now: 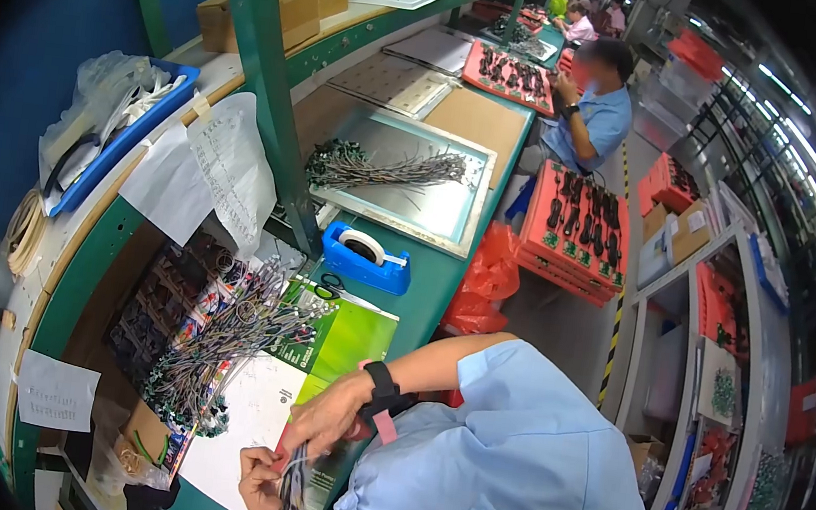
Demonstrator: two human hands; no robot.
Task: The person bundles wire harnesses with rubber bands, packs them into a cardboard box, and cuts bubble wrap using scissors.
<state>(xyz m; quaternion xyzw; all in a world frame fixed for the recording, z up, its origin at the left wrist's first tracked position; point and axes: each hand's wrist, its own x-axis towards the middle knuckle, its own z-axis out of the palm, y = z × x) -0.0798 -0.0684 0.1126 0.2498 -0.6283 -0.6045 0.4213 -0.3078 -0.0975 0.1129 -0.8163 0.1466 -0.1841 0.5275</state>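
Note:
A bundle of thin grey and dark wires point(295, 499) is held near the front edge of the bench. My left hand point(261, 485) pinches it from the lower left, fingers bent around it. From above, my right hand point(324, 417) grips the top of the same bundle, a black band on its wrist. Something small and reddish shows between the fingers, too small to name. Under the hands lie a white sheet point(242, 428) and a green printed sheet point(359, 335). A large heap of wires with green ends point(217, 344) lies just beyond.
A blue tape dispenser point(367, 258) and black scissors point(329, 286) sit behind the sheets. Another wire bundle point(387, 170) rests on a framed board point(473, 212). A green post point(271, 88) rises from the bench. A co-worker point(595, 115) sits near red trays point(578, 224).

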